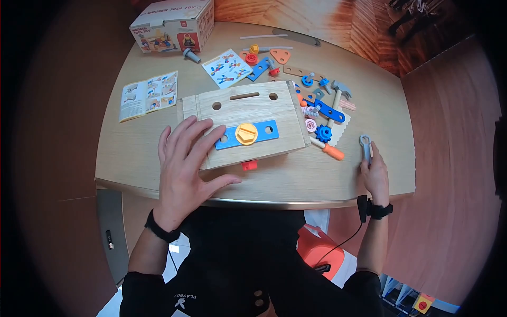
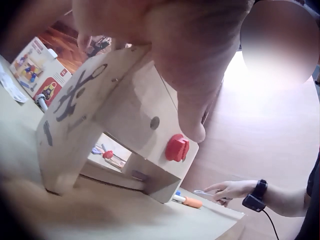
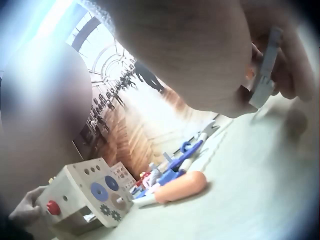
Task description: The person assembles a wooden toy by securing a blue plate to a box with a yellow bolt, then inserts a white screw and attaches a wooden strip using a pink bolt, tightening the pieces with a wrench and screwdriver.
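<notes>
A wooden toolbox point(image 1: 240, 112) with round holes and a slot sits on the table before me. Across its upper face lies a blue strip point(image 1: 262, 136), with a yellow slotted bolt head point(image 1: 246, 134) over its middle hole. A red nut point(image 2: 177, 148) sticks out of the side nearest me. My left hand point(image 1: 182, 164) rests on the toolbox, fingers spread over the top by the strip's left end, thumb along the near side. Off to the right, my right hand point(image 1: 376, 177) holds a grey toy wrench point(image 1: 365, 148) between thumb and fingers, ring end pointing away.
Right of the toolbox lie an orange-handled screwdriver point(image 1: 332, 152), a hammer point(image 1: 339, 95), a blue gear point(image 1: 324, 133) and several loose parts. Behind are a leaflet point(image 1: 227, 68), a grey bolt point(image 1: 191, 55) and a printed carton point(image 1: 171, 26). An open booklet point(image 1: 149, 96) lies left.
</notes>
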### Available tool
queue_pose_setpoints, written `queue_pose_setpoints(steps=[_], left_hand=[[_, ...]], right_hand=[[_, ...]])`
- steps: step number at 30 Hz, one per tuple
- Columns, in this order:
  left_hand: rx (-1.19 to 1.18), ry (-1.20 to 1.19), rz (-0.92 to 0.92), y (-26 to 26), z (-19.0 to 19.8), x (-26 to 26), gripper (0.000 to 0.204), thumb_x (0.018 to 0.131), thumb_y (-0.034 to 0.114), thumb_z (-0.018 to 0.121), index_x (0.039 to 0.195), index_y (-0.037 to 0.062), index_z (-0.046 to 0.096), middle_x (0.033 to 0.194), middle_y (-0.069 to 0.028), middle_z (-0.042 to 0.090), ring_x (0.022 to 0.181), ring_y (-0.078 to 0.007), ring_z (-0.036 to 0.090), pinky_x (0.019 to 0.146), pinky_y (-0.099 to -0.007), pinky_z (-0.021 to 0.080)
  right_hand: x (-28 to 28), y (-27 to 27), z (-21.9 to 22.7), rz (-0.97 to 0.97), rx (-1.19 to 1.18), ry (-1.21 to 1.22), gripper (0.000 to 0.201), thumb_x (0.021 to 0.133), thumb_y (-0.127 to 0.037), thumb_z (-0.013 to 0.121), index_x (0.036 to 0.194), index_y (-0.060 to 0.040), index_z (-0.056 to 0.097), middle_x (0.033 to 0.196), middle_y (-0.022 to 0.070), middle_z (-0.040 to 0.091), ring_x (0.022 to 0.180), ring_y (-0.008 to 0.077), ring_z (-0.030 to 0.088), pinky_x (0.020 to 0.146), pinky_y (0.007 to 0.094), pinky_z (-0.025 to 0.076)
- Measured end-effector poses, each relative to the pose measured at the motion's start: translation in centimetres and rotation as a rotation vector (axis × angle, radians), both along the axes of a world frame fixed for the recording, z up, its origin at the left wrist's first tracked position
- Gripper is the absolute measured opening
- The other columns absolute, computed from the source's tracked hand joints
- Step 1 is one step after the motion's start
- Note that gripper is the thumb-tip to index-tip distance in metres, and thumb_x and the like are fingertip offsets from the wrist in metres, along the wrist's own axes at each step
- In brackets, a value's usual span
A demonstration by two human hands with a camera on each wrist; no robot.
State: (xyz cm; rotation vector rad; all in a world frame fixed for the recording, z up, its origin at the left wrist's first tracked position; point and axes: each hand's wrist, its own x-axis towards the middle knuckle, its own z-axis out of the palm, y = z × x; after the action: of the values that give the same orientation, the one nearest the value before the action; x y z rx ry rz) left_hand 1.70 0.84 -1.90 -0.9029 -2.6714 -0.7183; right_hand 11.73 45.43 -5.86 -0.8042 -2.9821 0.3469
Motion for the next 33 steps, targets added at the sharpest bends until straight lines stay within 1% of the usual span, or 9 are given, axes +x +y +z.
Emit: queue_pose_setpoints(steps=[6, 9, 16, 19, 21, 25, 27, 30, 33], left_hand=[[0.109, 0.024, 0.039, 0.1, -0.7, -0.3, 0.074, 0.070, 0.035, 0.092, 0.134, 0.0107, 0.065, 0.143, -0.0133, 0.055, 0.140, -0.0389, 0.045, 0.117, -0.0520, 0.037], [0.151, 0.006, 0.006, -0.4, -1.0, 0.3, 0.065, 0.075, 0.025, 0.090, 0.133, 0.0105, 0.065, 0.143, -0.0142, 0.055, 0.141, -0.0397, 0.045, 0.116, -0.0505, 0.039], [0.303, -0.098, -0.044, -2.8, -2.6, 2.4, 0.057, 0.080, 0.010, 0.085, 0.134, 0.0103, 0.065, 0.147, -0.0164, 0.053, 0.143, -0.0400, 0.044, 0.117, -0.0491, 0.039], [0.455, -0.207, -0.057, -3.8, -3.1, 3.0, 0.053, 0.083, 0.007, 0.082, 0.133, 0.0075, 0.063, 0.148, -0.0182, 0.050, 0.144, -0.0363, 0.044, 0.117, -0.0478, 0.040], [0.782, -0.479, -0.033, -4.2, -3.8, 3.4, 0.050, 0.087, 0.004, 0.078, 0.134, 0.0039, 0.061, 0.150, -0.0181, 0.046, 0.143, -0.0312, 0.045, 0.116, -0.0459, 0.040], [0.912, -0.555, -0.101, -5.0, -5.0, 3.0, 0.049, 0.090, 0.001, 0.074, 0.136, 0.0014, 0.057, 0.150, -0.0164, 0.044, 0.142, -0.0275, 0.045, 0.115, -0.0439, 0.041], [1.121, -0.679, -0.165, -5.2, -5.4, 2.5, 0.056, 0.090, 0.000, 0.072, 0.142, 0.0019, 0.052, 0.149, -0.0156, 0.044, 0.143, -0.0256, 0.043, 0.115, -0.0439, 0.041], [1.173, -0.907, -0.069, -5.3, -4.8, 1.3, 0.069, 0.090, 0.005, 0.077, 0.150, 0.0005, 0.044, 0.149, -0.0123, 0.041, 0.138, -0.0232, 0.046, 0.112, -0.0377, 0.042], [1.146, -0.942, -0.087, -5.1, -5.0, 0.6, 0.085, 0.088, 0.009, 0.080, 0.158, 0.0025, 0.032, 0.154, -0.0131, 0.035, 0.144, -0.0241, 0.039, 0.114, -0.0407, 0.042]], right_hand=[[-0.5, 0.9, -1.6, 0.010, -0.035, 0.025, 0.056, 0.094, -0.017, 0.060, 0.147, -0.0057, 0.051, 0.114, 0.0257, 0.066, 0.100, 0.0431, 0.067, 0.089, 0.0512, 0.054], [-0.3, 1.1, -1.4, 0.018, 0.017, 0.021, 0.055, 0.093, -0.019, 0.064, 0.146, -0.0055, 0.054, 0.099, 0.0198, 0.064, 0.084, 0.0355, 0.066, 0.080, 0.0477, 0.053], [0.0, 0.7, -1.5, -0.063, -0.040, -0.018, 0.059, 0.093, -0.021, 0.070, 0.148, -0.0063, 0.053, 0.096, 0.0149, 0.063, 0.083, 0.0283, 0.064, 0.079, 0.0428, 0.053], [-0.2, 0.8, -1.9, -0.095, -0.069, -0.017, 0.060, 0.093, -0.019, 0.070, 0.149, -0.0054, 0.052, 0.095, 0.0146, 0.064, 0.083, 0.0272, 0.065, 0.079, 0.0418, 0.054], [-0.4, 0.9, -2.0, -0.115, -0.104, -0.027, 0.061, 0.093, -0.018, 0.070, 0.149, -0.0046, 0.051, 0.092, 0.0143, 0.065, 0.082, 0.0270, 0.066, 0.078, 0.0415, 0.054], [-0.7, 1.2, -2.7, -0.164, -0.176, -0.033, 0.062, 0.092, -0.015, 0.068, 0.149, -0.0021, 0.049, 0.082, 0.0130, 0.065, 0.077, 0.0258, 0.068, 0.075, 0.0413, 0.055], [-1.3, -0.3, -1.4, -0.239, -0.218, -0.043, 0.061, 0.091, -0.015, 0.068, 0.149, -0.0017, 0.050, 0.080, 0.0128, 0.065, 0.077, 0.0254, 0.068, 0.073, 0.0415, 0.056], [-1.6, -1.7, -1.1, -0.324, -0.276, -0.033, 0.061, 0.090, -0.016, 0.068, 0.147, -0.0014, 0.051, 0.078, 0.0122, 0.065, 0.076, 0.0245, 0.069, 0.072, 0.0416, 0.056], [-1.5, -1.5, -2.5, -0.310, -0.225, 0.003, 0.060, 0.090, -0.019, 0.068, 0.146, -0.0021, 0.052, 0.078, 0.0117, 0.065, 0.075, 0.0243, 0.069, 0.072, 0.0411, 0.056]])
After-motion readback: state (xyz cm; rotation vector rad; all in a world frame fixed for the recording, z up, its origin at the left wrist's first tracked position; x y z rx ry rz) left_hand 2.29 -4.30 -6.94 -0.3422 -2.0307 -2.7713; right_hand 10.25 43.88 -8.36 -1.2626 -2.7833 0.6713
